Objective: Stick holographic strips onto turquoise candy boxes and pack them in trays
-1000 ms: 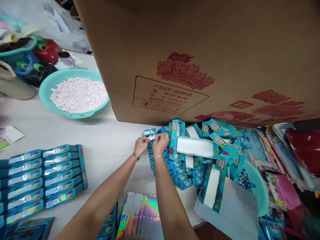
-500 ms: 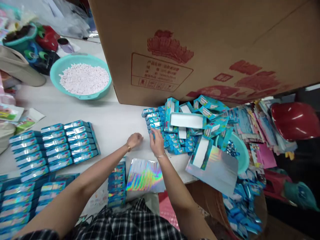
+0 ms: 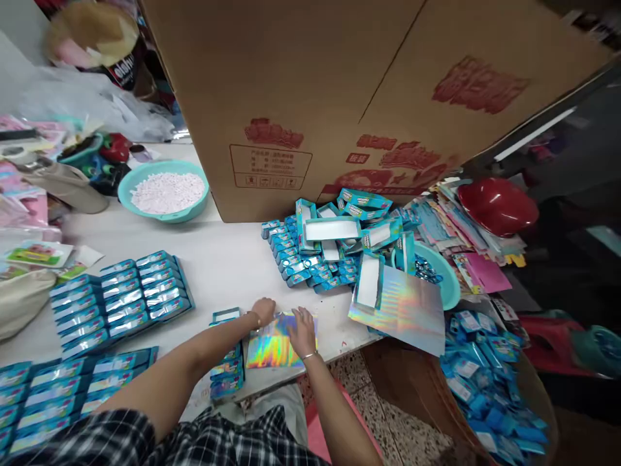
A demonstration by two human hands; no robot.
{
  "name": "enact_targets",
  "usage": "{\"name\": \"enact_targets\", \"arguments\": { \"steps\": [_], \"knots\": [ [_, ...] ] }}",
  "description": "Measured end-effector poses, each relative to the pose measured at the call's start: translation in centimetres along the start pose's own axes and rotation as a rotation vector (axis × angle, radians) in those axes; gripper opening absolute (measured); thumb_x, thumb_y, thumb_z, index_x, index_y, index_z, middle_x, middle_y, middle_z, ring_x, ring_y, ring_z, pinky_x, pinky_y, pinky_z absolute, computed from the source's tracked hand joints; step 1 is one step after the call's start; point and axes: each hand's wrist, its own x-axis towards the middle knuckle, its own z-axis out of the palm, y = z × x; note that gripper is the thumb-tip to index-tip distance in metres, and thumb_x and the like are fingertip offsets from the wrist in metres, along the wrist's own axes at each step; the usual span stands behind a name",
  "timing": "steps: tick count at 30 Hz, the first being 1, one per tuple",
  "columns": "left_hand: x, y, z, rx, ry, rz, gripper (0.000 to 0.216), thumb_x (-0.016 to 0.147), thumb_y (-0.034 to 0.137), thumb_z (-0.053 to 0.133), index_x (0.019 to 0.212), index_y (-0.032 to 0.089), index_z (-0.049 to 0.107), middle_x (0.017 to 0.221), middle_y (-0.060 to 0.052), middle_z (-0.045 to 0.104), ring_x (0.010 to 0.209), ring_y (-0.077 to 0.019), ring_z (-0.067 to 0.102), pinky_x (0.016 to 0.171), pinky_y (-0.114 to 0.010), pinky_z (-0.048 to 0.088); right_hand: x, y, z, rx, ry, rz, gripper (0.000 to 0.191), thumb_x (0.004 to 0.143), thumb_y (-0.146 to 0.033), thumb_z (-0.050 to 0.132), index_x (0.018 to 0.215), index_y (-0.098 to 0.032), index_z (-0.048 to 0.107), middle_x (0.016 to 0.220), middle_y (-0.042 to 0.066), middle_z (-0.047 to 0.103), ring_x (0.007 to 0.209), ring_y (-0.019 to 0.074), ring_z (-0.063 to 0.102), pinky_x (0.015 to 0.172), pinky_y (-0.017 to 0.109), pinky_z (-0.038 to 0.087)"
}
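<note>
A shiny rainbow-silver sheet (image 3: 272, 348) lies near the table's front edge. My left hand (image 3: 263, 311) is at its upper left corner with the fingers curled in; whatever they may hold is hidden. Over the sheet's right side, my right hand (image 3: 303, 332) rests with fingers apart, and no object shows in it. Left of the sheet, partly behind my left forearm, stands a row of small blue boxes (image 3: 227, 372). Beyond my hands is a pile of small blue boxes (image 3: 291, 262), with open blue trays with white insides (image 3: 332, 228) on top.
A large cardboard carton (image 3: 310, 84) stands at the back. Blocks of blue boxes (image 3: 121, 294) fill the left. A teal basin of white pieces (image 3: 167, 193) sits behind them. On the right are another silver sheet (image 3: 412, 310), a teal basin (image 3: 449, 278) and a bin of blue packets (image 3: 499, 395).
My right hand has drawn back from the pile of small boxes onto the shiny sheet. My left hand has come down to the sheet's upper edge. The camera view has shifted.
</note>
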Motion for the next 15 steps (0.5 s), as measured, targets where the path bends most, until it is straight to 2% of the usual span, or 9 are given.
{"name": "enact_targets", "arguments": {
  "steps": [3,6,8,11,15],
  "knots": [
    [-1.8,0.9,-1.4,-0.081,-0.015,0.099,0.025,0.078,0.027,0.061,0.098,0.015,0.069,0.097,-0.011,0.07,0.089,-0.0239,0.063,0.076,-0.03,0.046,0.9,-1.5,-2.1,-0.036,-0.121,-0.09,0.058,0.08,-0.018,0.061,0.136,-0.023,0.048,0.142,0.013,0.049,0.136,0.0325,0.037,0.108,0.058,0.028],
    [-4.2,2.2,-3.9,-0.165,-0.055,0.247,0.029,0.082,0.033,0.056,0.098,0.014,0.07,0.091,-0.005,0.071,0.082,-0.0181,0.063,0.071,-0.023,0.045,1.1,-3.4,-6.5,-0.03,-0.15,-0.17,0.046,0.087,-0.022,0.058,0.132,-0.025,0.052,0.127,0.01,0.061,0.127,0.0281,0.048,0.11,0.059,0.023],
    [-6.0,3.1,-6.2,-0.236,-0.095,0.35,0.033,0.085,0.039,0.052,0.096,0.014,0.071,0.085,-0.003,0.071,0.076,-0.0155,0.061,0.068,-0.021,0.044,0.7,-5.0,-9.9,-0.013,-0.099,-0.256,0.039,0.09,-0.026,0.056,0.129,-0.025,0.055,0.113,0.007,0.067,0.112,0.0236,0.058,0.11,0.055,0.026],
    [-9.1,4.2,-9.6,-0.443,-0.164,0.469,0.037,0.083,0.045,0.055,0.092,0.013,0.072,0.078,-0.002,0.069,0.065,-0.0129,0.056,0.061,-0.02,0.043,-0.3,-7.9,-14.0,-0.001,-0.004,-0.375,0.036,0.094,-0.027,0.053,0.13,-0.023,0.055,0.103,0.007,0.067,0.099,0.02,0.061,0.099,0.041,0.042],
    [-13.0,5.6,-12.8,-0.619,-0.229,0.452,0.039,0.077,0.048,0.062,0.091,0.013,0.072,0.071,-0.002,0.068,0.054,-0.0116,0.052,0.051,-0.02,0.039,-1.6,-11.4,-17.0,0.001,0.085,-0.454,0.031,0.097,-0.026,0.048,0.126,-0.025,0.06,0.098,0.006,0.066,0.094,0.0181,0.061,0.083,0.03,0.05]
  ]
}}
